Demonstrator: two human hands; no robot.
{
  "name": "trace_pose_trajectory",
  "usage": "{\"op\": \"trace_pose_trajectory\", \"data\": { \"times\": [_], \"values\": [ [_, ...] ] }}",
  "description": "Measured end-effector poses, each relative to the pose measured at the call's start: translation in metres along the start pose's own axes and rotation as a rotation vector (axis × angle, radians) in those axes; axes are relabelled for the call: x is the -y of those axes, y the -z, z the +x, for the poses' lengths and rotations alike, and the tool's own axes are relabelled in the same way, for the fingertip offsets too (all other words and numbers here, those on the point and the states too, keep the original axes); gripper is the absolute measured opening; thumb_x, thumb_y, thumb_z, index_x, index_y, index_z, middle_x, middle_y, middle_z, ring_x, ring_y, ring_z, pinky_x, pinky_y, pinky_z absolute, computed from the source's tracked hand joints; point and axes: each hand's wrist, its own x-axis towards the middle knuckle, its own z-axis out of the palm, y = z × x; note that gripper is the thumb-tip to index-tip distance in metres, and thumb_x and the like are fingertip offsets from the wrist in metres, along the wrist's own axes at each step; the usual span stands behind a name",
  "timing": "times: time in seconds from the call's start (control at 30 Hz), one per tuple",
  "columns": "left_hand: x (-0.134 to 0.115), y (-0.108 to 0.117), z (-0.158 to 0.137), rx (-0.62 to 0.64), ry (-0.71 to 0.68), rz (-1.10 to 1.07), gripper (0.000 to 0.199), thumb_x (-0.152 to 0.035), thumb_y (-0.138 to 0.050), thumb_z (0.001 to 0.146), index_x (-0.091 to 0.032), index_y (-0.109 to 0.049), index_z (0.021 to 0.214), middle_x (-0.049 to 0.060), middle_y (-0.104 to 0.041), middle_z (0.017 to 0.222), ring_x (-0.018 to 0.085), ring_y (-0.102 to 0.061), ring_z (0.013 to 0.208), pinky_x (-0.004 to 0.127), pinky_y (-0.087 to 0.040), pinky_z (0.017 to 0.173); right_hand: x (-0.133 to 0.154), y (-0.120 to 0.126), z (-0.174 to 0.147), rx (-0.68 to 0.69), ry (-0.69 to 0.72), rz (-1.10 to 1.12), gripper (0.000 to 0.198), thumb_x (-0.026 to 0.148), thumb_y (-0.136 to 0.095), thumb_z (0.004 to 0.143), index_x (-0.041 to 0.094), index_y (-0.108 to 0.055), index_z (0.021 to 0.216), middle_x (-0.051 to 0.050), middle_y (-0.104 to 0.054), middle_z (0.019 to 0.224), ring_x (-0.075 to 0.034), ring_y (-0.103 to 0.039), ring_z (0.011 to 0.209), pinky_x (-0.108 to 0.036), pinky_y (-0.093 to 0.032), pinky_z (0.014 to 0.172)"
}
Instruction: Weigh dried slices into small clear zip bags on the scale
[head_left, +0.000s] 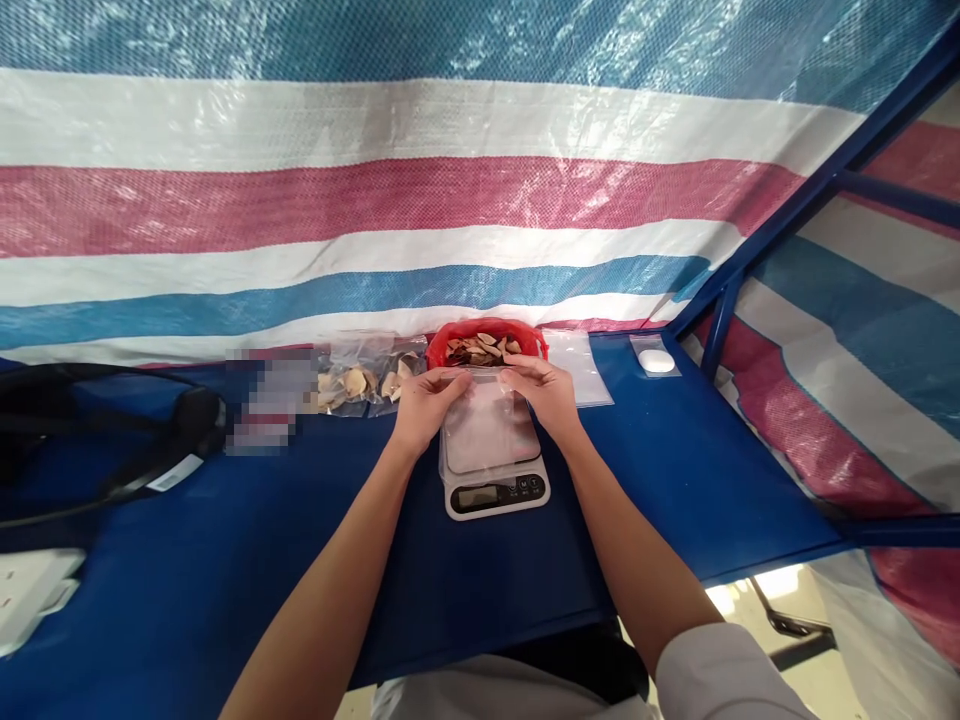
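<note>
Both hands pinch the top edge of a clear plastic bag (480, 425), which hangs over the kitchen scale. My left hand (429, 405) grips the bag's left upper corner between thumb and fingers. On the opposite side my right hand (546, 398) is closed on the upper right part. The bag looks flat, with nothing visible inside. Beneath it lies the white kitchen scale (501, 506), its display and buttons facing me. Just behind the hands is a red plastic bag (436, 350), open at the top, holding dried brownish slices (484, 347).
Clear bags of pale dried slices (352, 385) lie left of the red bag. More flat clear bags (589, 370) lie right, near a white oval object (656, 361). A black strap (187, 440) and white power strip (34, 590) occupy the left. Striped sheeting (375, 200) backs the blue table (675, 480).
</note>
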Motion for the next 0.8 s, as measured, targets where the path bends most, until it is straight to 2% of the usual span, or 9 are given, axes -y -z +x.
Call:
{"op": "trace_pose_trajectory", "data": {
  "times": [0.13,0.3,0.43,0.57,0.7,0.8],
  "values": [
    [-0.003,-0.002,-0.003,-0.030,-0.070,0.074,0.044,-0.058,-0.084,0.070,-0.016,-0.081,0.083,0.006,-0.076,0.071,0.022,-0.068,0.069,0.034,-0.057,0.072,0.004,-0.003,-0.002,0.072,-0.068,-0.014,0.040,0.049,-0.086,0.068,0.023,-0.080,0.097,-0.004,-0.079,0.086,-0.022,-0.074,0.080,-0.031,-0.062,0.066],
    [-0.005,-0.006,-0.008,-0.015,-0.083,0.120,0.039,-0.054,-0.084,0.072,-0.018,-0.083,0.085,0.007,-0.079,0.079,0.023,-0.070,0.075,0.034,-0.057,0.073,0.007,-0.004,-0.002,0.097,-0.148,-0.018,0.040,0.053,-0.086,0.065,0.020,-0.078,0.088,-0.004,-0.078,0.081,-0.020,-0.072,0.070,-0.028,-0.060,0.056],
    [-0.004,-0.005,-0.008,0.019,-0.078,0.122,0.040,-0.055,-0.085,0.070,-0.018,-0.084,0.083,0.007,-0.079,0.080,0.024,-0.069,0.077,0.033,-0.055,0.073,0.004,-0.002,-0.001,0.096,-0.133,-0.024,0.040,0.052,-0.086,0.066,0.020,-0.078,0.088,-0.006,-0.078,0.081,-0.022,-0.072,0.071,-0.030,-0.060,0.056],
    [-0.004,-0.001,-0.006,0.043,-0.029,0.071,0.044,-0.058,-0.086,0.068,-0.017,-0.083,0.083,0.007,-0.078,0.076,0.021,-0.067,0.071,0.032,-0.055,0.069,0.005,0.004,-0.001,0.118,-0.090,-0.038,0.037,0.052,-0.084,0.071,0.019,-0.080,0.087,-0.006,-0.078,0.079,-0.022,-0.072,0.072,-0.030,-0.059,0.056],
    [-0.008,-0.001,-0.006,0.069,0.032,0.024,0.044,-0.059,-0.086,0.067,-0.016,-0.082,0.077,0.005,-0.076,0.072,0.017,-0.063,0.065,0.029,-0.052,0.064,0.012,0.018,-0.001,0.151,-0.068,-0.058,0.037,0.055,-0.081,0.075,0.020,-0.082,0.087,-0.005,-0.078,0.079,-0.022,-0.073,0.076,-0.029,-0.060,0.058],
    [-0.013,-0.009,-0.006,0.096,0.025,0.024,0.041,-0.057,-0.083,0.072,-0.016,-0.081,0.078,0.004,-0.074,0.071,0.016,-0.062,0.063,0.027,-0.051,0.063,0.021,0.034,0.000,0.170,-0.074,-0.052,0.036,0.055,-0.082,0.074,0.021,-0.082,0.087,-0.004,-0.079,0.082,-0.021,-0.073,0.076,-0.029,-0.061,0.060]
  ]
}}
